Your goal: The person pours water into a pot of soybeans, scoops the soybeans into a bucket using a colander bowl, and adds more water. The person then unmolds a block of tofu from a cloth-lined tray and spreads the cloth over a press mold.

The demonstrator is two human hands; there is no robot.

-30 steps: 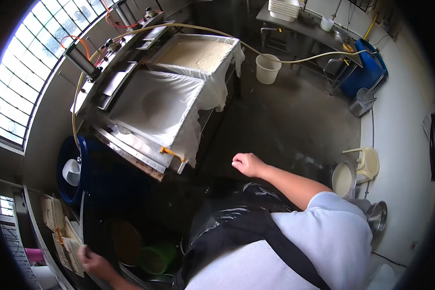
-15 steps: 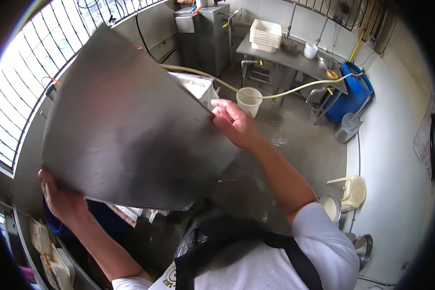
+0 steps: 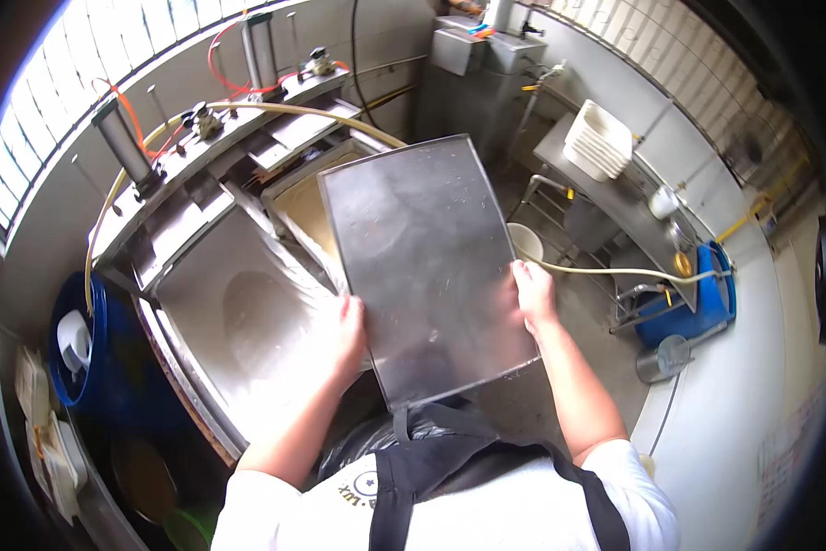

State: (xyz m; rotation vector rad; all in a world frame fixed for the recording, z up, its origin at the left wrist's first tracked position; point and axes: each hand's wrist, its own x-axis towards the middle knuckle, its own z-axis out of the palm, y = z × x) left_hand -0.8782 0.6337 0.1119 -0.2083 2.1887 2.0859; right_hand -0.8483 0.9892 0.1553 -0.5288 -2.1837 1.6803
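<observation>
A rectangular grey metal sheet [image 3: 427,266] with a thin rim is held up in front of my body. My left hand [image 3: 348,335] grips its left edge, the thumb over the front. On the opposite edge, lower down, my right hand [image 3: 535,294] is closed round the rim. Behind the sheet, partly hidden, stands an open box [image 3: 307,207] with beige contents and crumpled plastic at its side. Left of my left hand lies a broad, shiny metal surface [image 3: 215,285], overexposed near the forearm.
Upright cylinders [image 3: 123,142] with orange hoses line the bench under the barred window. A blue barrel [image 3: 96,358] stands left. A pale hose [image 3: 615,270] crosses to the right. Stacked white trays [image 3: 598,140] sit on a steel table [image 3: 619,197]; a white bucket [image 3: 525,241] is beneath.
The metal sheet has swung from the left toward the middle and is lower and more upright. Both hands still hold it. The view has turned left, bringing the bench and cylinders into sight.
</observation>
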